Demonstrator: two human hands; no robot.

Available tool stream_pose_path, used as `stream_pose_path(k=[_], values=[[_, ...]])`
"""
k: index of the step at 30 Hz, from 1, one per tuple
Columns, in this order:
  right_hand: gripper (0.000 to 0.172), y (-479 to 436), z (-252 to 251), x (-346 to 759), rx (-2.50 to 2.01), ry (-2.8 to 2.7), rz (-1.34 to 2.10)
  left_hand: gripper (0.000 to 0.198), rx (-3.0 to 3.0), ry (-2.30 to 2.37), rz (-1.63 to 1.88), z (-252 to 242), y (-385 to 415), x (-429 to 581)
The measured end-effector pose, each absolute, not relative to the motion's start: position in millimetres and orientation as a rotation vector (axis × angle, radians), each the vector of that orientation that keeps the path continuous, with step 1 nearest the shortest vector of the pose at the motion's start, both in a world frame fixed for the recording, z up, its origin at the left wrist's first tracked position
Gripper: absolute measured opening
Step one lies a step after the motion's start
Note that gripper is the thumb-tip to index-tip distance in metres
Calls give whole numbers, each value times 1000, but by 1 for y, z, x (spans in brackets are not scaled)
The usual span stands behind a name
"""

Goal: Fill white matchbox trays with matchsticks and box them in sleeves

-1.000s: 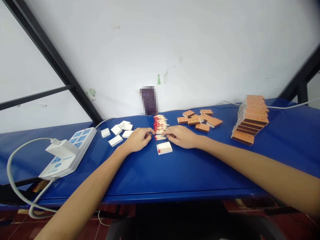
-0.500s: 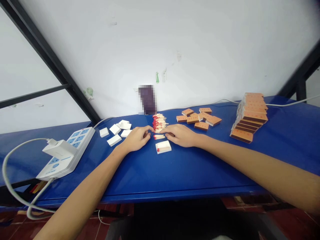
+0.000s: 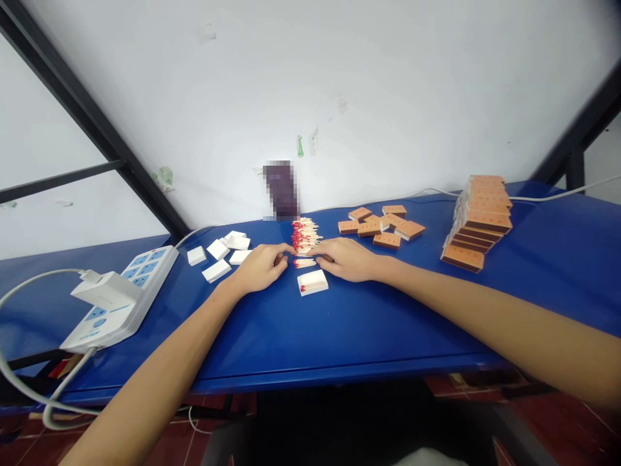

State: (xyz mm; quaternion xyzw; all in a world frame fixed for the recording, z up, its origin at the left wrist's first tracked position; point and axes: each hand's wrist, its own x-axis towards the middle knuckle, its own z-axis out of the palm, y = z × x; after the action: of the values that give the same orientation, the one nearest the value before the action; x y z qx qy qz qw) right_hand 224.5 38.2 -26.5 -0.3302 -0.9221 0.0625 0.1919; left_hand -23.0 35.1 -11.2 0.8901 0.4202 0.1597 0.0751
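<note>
Here, the piled matches (image 3: pixel 303 237) show red heads and pale sticks.

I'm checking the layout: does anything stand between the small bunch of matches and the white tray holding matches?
Nothing visible does: only a strip of blue table separates the small bunch of matches from the white tray. The left hand and right hand flank the bunch, outside that gap.
</note>
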Motion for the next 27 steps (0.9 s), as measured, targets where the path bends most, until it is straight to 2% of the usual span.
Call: stream_pose_path(k=[9,27], values=[[34,36,-25,225,-905,-2586,190,27,2666,1239,478,-11,34,-23],[35,36,-24,225,-872,-2594,208,30,2653,1228,480,-14,35,-25]])
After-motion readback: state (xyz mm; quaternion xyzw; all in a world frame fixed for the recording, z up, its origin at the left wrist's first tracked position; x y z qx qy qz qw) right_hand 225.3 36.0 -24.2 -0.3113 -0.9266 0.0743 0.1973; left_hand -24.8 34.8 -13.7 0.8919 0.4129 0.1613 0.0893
